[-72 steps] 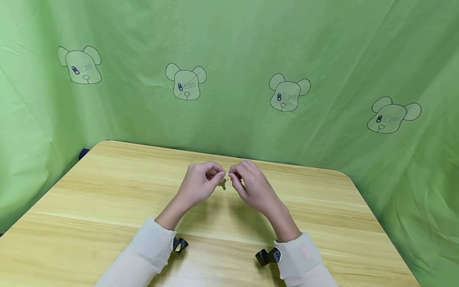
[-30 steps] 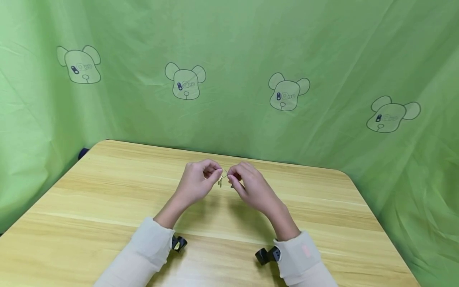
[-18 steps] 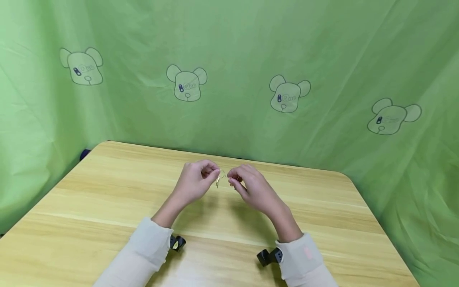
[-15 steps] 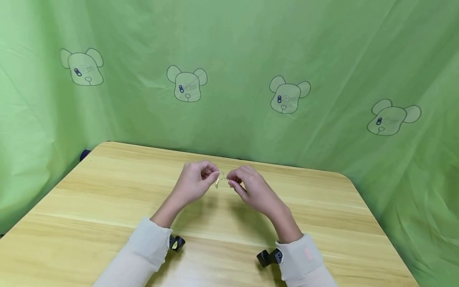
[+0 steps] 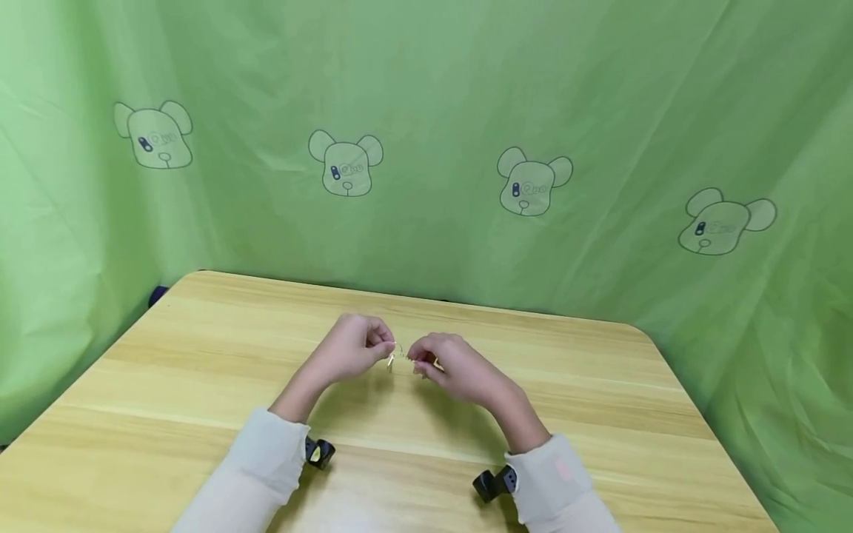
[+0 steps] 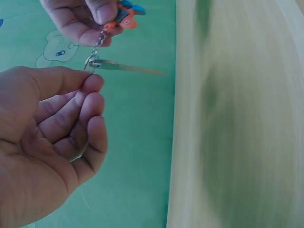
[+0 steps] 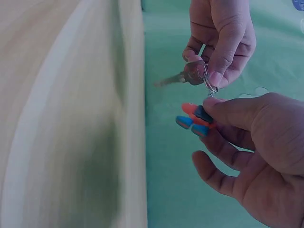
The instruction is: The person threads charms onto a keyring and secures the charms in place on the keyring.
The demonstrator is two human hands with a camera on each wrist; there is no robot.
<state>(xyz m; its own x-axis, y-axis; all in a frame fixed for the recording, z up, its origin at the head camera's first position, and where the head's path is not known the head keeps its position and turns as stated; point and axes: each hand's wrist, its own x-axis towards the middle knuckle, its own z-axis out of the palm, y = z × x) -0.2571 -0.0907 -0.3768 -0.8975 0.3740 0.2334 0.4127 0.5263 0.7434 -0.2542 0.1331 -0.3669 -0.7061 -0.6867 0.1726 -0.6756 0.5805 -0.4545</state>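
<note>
Thumb and forefinger of my left hand (image 5: 349, 349) pinch a thin metal key ring (image 6: 87, 62); its other fingers curl loosely below. From the ring hangs a key (image 7: 194, 73), its blade pointing down toward the table. A short chain (image 6: 98, 46) runs from the ring across to my right hand (image 5: 460, 370). That hand pinches a small orange, blue and dark keychain figure (image 7: 190, 109) between thumb and fingers, which partly cover it. Both hands are held over the table, a small gap apart, with the ring and chain spanning it.
The light wooden table (image 5: 200, 385) has rounded far corners. Behind it hangs a green curtain (image 5: 426, 89) printed with bear-head outlines. A black camera (image 5: 321, 454) sits at the left wrist, another black camera (image 5: 489, 485) at the right, by the pale sleeves (image 5: 269, 451).
Both hands have moved left and nearer the body. Their fingertips have drawn slightly apart, so more ring and chain shows between them. The key now hangs below the left fingertips.
</note>
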